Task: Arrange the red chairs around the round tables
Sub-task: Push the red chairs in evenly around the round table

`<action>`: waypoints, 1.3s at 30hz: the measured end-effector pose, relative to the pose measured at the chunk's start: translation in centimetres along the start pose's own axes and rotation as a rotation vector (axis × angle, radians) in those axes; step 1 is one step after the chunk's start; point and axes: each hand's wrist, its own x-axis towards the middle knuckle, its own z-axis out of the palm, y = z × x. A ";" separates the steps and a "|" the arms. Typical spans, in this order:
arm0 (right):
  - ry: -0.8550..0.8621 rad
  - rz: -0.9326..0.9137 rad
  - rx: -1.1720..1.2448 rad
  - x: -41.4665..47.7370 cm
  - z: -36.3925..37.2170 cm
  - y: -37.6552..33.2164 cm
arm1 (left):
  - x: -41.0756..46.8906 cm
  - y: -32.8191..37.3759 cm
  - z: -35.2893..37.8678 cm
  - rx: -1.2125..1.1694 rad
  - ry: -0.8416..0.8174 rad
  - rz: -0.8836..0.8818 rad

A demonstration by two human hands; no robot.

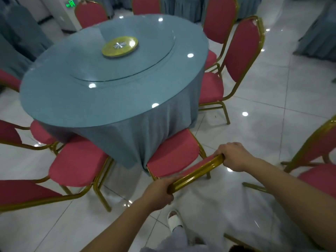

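A red chair with a gold frame (173, 153) stands right in front of me, its seat tucked partly under the blue cloth of the round table (54, 99). My left hand (159, 190) grips the left end of its gold top rail. My right hand (234, 156) grips the right end of the same rail. Several more red chairs ring the table, among them one at the near left (78, 166) and one at the right (211, 88).
A glass turntable with a gold hub (120, 46) lies on the table. Another red chair (320, 142) stands apart at the right edge on the white tile floor. Tables draped in blue cloth (320, 33) fill the background. My white slipper (174, 221) shows below.
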 end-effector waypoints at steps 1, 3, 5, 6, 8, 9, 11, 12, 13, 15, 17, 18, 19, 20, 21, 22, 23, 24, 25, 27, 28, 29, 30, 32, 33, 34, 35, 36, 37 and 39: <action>0.010 0.003 0.006 -0.9 0.2 0.4 | -0.5 0.4 0.7 0.004 -0.007 0.005; 0.014 0.029 0.009 -2.6 0.8 0.8 | -1.2 0.9 1.7 -0.020 -0.049 0.018; 0.023 0.063 0.009 -4.1 1.6 0.6 | -2.1 1.3 2.5 -0.038 -0.070 0.029; 0.047 0.081 0.011 -4.7 2.0 0.3 | -2.4 1.4 2.9 -0.051 -0.069 0.030; 0.095 0.145 0.002 -5.7 2.9 -0.7 | -2.7 1.1 3.4 -0.092 -0.073 0.020; 0.105 0.193 0.010 -6.1 3.3 -1.3 | -2.7 0.8 3.4 -0.098 -0.080 0.023; 0.114 0.257 0.041 -6.7 4.0 -2.7 | -2.6 0.4 3.2 -0.060 -0.104 0.043; 0.129 0.274 0.059 -7.1 4.2 -3.5 | -2.5 0.3 3.1 -0.040 -0.117 0.061; 0.150 0.290 0.076 -7.4 4.3 -4.3 | -2.5 0.1 2.9 -0.029 -0.130 0.081; 0.177 0.323 0.079 -8.2 4.5 -6.0 | -2.5 -0.2 2.8 -0.033 -0.161 0.105; 0.157 0.367 0.053 -8.8 4.6 -8.0 | -2.5 -0.7 2.7 -0.050 -0.179 0.130; 0.139 0.393 0.048 -8.9 4.7 -9.0 | -2.5 -0.9 2.7 -0.047 -0.183 0.149; 0.122 0.418 0.050 -9.0 4.7 -9.9 | -2.6 -1.3 2.6 -0.038 -0.187 0.169; 0.109 0.440 0.053 -9.0 4.7 -10.9 | -2.7 -1.7 2.5 -0.025 -0.191 0.191; 0.097 0.458 0.047 -9.0 4.9 -11.8 | -2.9 -2.2 2.4 -0.009 -0.197 0.214; 0.086 0.472 0.026 -9.1 5.2 -12.8 | -3.2 -2.8 2.2 0.007 -0.200 0.236; 0.073 0.480 0.000 -9.4 5.5 -13.7 | -3.7 -3.4 2.1 0.022 -0.201 0.253; 0.064 0.485 -0.017 -9.7 5.8 -14.6 | -4.3 -4.1 2.0 0.038 -0.199 0.261; 0.060 0.485 -0.016 -10.2 6.1 -15.5 | -5.0 -4.7 2.0 0.055 -0.197 0.264; 0.055 0.458 -0.007 -11.2 6.8 -17.1 | -6.6 -6.0 1.9 0.062 -0.195 0.246; 0.053 0.440 -0.009 -11.6 7.1 -17.8 | -7.4 -6.5 1.9 0.047 -0.198 0.224; 0.055 0.429 -0.012 -12.1 7.5 -18.4 | -8.3 -6.8 2.0 0.026 -0.200 0.203; 0.059 0.425 -0.015 -12.5 7.9 -18.9 | -9.0 -7.1 2.2 0.003 -0.195 0.190; 0.062 0.424 -0.032 -13.6 8.7 -19.5 | -10.2 -7.3 3.0 -0.021 -0.161 0.185; 0.053 0.419 -0.057 -14.2 9.0 -19.5 | -10.7 -7.2 3.5 0.000 -0.146 0.177; 0.039 0.409 -0.091 -15.0 9.1 -19.5 | -11.3 -7.0 3.9 0.033 -0.141 0.157; 0.026 0.394 -0.127 -15.8 9.2 -19.5 | -11.9 -6.8 4.5 0.062 -0.142 0.131; 0.018 0.374 -0.155 -16.8 9.4 -19.3 | -12.7 -6.6 5.1 0.085 -0.145 0.111; 0.015 0.350 -0.173 -17.8 9.7 -19.1 | -13.4 -6.3 5.8 0.107 -0.152 0.099; 0.012 0.296 -0.193 -20.1 10.6 -18.4 | -15.1 -5.5 7.5 0.137 -0.182 0.082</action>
